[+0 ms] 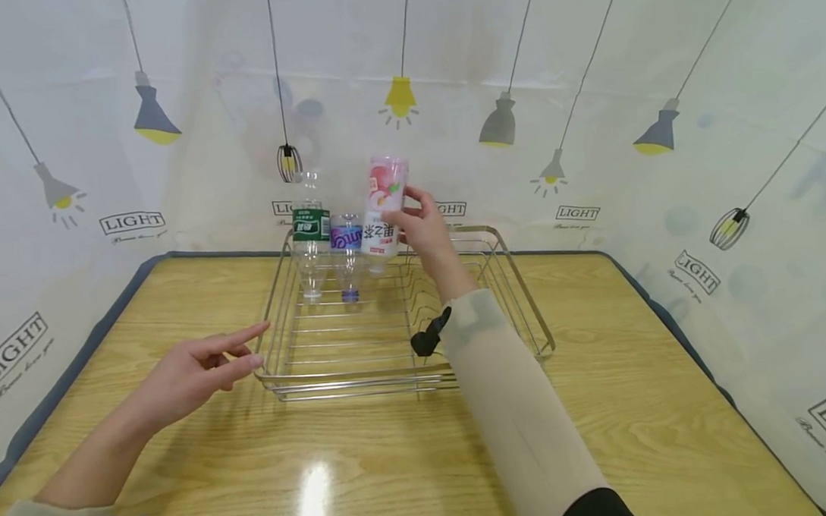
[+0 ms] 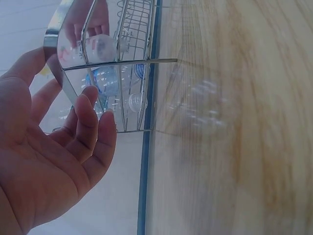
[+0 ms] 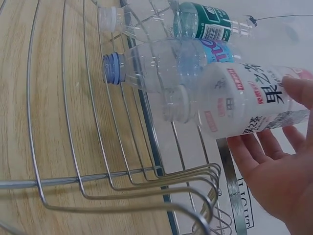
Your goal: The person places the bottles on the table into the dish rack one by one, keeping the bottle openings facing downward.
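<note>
My right hand [image 1: 426, 231] grips a clear bottle with a pink-and-white peach label [image 1: 384, 202], held neck down at the back of a wire dish rack [image 1: 356, 375]. In the right wrist view, the thumb lies over the label and the fingers support the other side; its white cap [image 3: 182, 104] points at the rack. Beside it, a clear bottle with a blue-and-purple label [image 1: 346, 237] stands cap down. Left of that, a green-labelled clear bottle [image 1: 311, 225] is also upside down. My left hand [image 1: 185, 376] touches the rack's front left corner with extended index finger and thumb, other fingers loosely bent.
The rack stands on a wood-grain table [image 1: 392, 448]. Curved wire dividers [image 1: 422, 288] rise in its right half. Behind and around the table hangs a pale sheet [image 1: 569, 47] printed with lamps. A dark strip [image 1: 215, 255] runs along the table's back edge.
</note>
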`<state>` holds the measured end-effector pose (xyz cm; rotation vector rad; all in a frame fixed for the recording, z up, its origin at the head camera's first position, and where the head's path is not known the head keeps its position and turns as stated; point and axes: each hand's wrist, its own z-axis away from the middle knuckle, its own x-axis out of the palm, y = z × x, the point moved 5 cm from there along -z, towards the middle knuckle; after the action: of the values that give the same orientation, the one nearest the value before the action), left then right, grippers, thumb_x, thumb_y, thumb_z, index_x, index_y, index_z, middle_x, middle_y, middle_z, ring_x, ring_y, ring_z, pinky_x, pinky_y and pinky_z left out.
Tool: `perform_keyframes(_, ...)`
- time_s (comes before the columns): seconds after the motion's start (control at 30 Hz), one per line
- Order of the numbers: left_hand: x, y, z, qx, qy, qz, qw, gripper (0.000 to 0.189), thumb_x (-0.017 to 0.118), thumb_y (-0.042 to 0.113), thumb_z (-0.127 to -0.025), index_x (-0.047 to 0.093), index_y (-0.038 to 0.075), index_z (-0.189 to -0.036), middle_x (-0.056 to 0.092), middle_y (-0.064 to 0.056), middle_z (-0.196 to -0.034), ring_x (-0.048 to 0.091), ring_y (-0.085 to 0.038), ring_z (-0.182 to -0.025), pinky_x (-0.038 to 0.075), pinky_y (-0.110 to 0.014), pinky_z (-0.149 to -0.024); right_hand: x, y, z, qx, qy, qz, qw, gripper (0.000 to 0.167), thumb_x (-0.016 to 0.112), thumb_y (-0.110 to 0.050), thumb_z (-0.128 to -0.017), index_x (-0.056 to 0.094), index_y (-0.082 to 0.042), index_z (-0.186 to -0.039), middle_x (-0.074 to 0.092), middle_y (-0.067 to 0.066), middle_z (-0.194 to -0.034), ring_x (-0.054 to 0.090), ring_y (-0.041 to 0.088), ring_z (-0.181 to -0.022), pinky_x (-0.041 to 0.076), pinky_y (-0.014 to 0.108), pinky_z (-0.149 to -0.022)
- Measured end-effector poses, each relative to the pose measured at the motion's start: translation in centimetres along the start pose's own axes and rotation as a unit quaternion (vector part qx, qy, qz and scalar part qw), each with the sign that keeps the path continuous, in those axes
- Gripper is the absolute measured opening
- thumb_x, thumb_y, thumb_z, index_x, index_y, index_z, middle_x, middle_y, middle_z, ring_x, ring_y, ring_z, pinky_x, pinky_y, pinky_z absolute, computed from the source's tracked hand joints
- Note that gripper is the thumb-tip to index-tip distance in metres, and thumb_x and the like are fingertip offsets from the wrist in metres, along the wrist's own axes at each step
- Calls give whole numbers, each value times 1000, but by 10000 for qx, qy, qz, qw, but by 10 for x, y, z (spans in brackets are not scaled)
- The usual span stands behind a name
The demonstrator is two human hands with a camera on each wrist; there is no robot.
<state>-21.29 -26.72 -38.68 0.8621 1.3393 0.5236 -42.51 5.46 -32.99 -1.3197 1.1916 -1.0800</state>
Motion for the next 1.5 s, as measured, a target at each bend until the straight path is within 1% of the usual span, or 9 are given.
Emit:
perform_keyframes(0.13, 0, 0, 0, 16, 10, -3, 10000, 56, 68, 39, -111, 54, 29, -164, 71, -12, -129, 67, -21, -84, 57, -33, -73, -1, 4, 1, 178, -12, 487, 9987, 73, 76, -20, -103, 42, -24, -167, 63, 12, -147, 66, 30, -130, 55, 46, -111)
perform_keyframes(0.2, 0, 0, 0, 23, 13, -14, 10000, 56, 68, 39, -111, 54, 29, -164, 71, -12, -130, 67, -21, -84, 58, -33, -74, -1, 5, 2, 251, -44, 613, 9978, 74, 76, -19, -103, 41, -23, -167, 62, 13, -148, 65, 31, -132, 54, 47, -112)
perform_keyframes(0.37, -1, 1, -1, 21, 22, -49, 10000, 55, 68, 40, -111, 54, 32, -164, 71, -12, -131, 68, -23, -84, 57, -33, -73, 0, 9, 0, 327, -263, 781, 9961, 74, 74, -14, -103, 39, -19, -167, 62, 17, -148, 65, 34, -133, 55, 47, -113)
perform_keyframes(0.5, 0, 1, -1, 10, 16, -48, 10000, 55, 68, 40, -111, 54, 31, -164, 71, -12, -130, 67, -22, -84, 56, -33, -73, 1, 13, 0, 375, -426, 953, 9938, 75, 74, -13, -103, 36, -16, -169, 60, 19, -150, 64, 35, -135, 53, 49, -116)
perform_keyframes(0.77, 1, 0, -1, -15, 10, 11, 10000, 56, 68, 40, -111, 54, 30, -164, 71, -11, -129, 66, -22, -83, 56, -33, -72, 1, 14, 1, 429, -479, 1283, 9896, 76, 73, -15, -104, 34, -17, -170, 59, 19, -153, 62, 36, -139, 49, 52, -120)
perform_keyframes(0.93, 1, -1, -1, -75, -3, 48, 10000, 57, 68, 40, -110, 53, 30, -164, 71, -11, -129, 66, -22, -84, 54, -33, -71, 0, 15, 2, 530, -552, 1401, 9872, 76, 71, -15, -107, 32, -16, -171, 56, 19, -157, 60, 36, -142, 47, 54, -123)
perform_keyframes(1.17, 1, -1, 0, -20, 7, 84, 10000, 56, 68, 39, -111, 54, 28, -164, 71, -11, -128, 66, -23, -83, 56, -33, -71, -1, 19, 0, 656, -681, 1415, 9854, 72, 65, -15, -111, 28, -14, -173, 51, 19, -163, 55, 35, -149, 43, 52, -127)
perform_keyframes(1.37, 2, -2, 0, 0, 21, 116, 9999, 56, 68, 38, -111, 54, 28, -164, 71, -12, -128, 66, -24, -82, 55, -33, -71, 0, 21, 1, 684, -768, 1421, 9845, 73, 65, -16, -111, 27, -10, -173, 49, 20, -166, 52, 36, -151, 38, 54, -130)
perform_keyframes(1.5, 2, -2, 0, 20, 31, 121, 9999, 55, 68, 38, -111, 54, 28, -164, 71, -11, -127, 65, -23, -82, 56, -33, -71, 0, 23, -1, 628, -805, 1416, 9846, 72, 64, -16, -112, 26, -8, -172, 48, 22, -166, 53, 38, -151, 39, 54, -130)
